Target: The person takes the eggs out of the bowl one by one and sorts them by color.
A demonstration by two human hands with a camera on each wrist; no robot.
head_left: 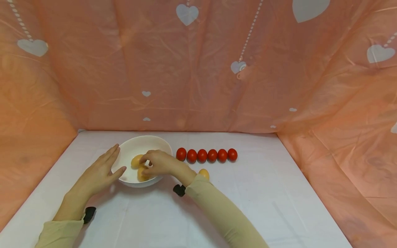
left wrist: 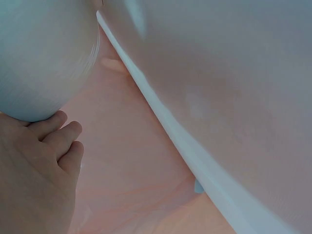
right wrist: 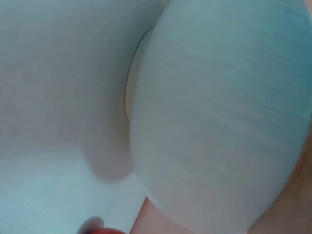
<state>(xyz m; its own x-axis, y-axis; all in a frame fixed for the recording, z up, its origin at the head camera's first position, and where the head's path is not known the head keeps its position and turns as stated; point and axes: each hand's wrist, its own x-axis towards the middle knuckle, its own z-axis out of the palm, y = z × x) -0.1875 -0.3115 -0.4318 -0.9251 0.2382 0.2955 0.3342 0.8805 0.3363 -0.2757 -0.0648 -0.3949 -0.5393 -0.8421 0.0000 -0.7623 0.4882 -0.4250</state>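
A white bowl (head_left: 145, 141) stands on the left part of the table, with two yellow egg-shaped fruits inside. My right hand (head_left: 159, 162) reaches over its right rim. The thumb overlaps the nearer yellow fruit (head_left: 142, 175), which is blurred, while the index fingertip lies at the edge of the farther yellow fruit (head_left: 135, 162). Along the bowl's left side, my left hand (head_left: 98, 174) rests with fingers extended and thumb apart. In the left wrist view, its fingers (left wrist: 63, 141) lie against the bowl's outer wall (left wrist: 44, 58). The right wrist view shows mostly bowl wall (right wrist: 219, 122).
Several glossy red egg-shaped tomatoes (head_left: 202, 156) form a row right of the bowl. Another yellow fruit (head_left: 204, 173) lies on the white tablecloth (head_left: 263, 193), partly behind my right wrist. Orange curtains (head_left: 192, 75) with white hearts enclose the table's back and sides.
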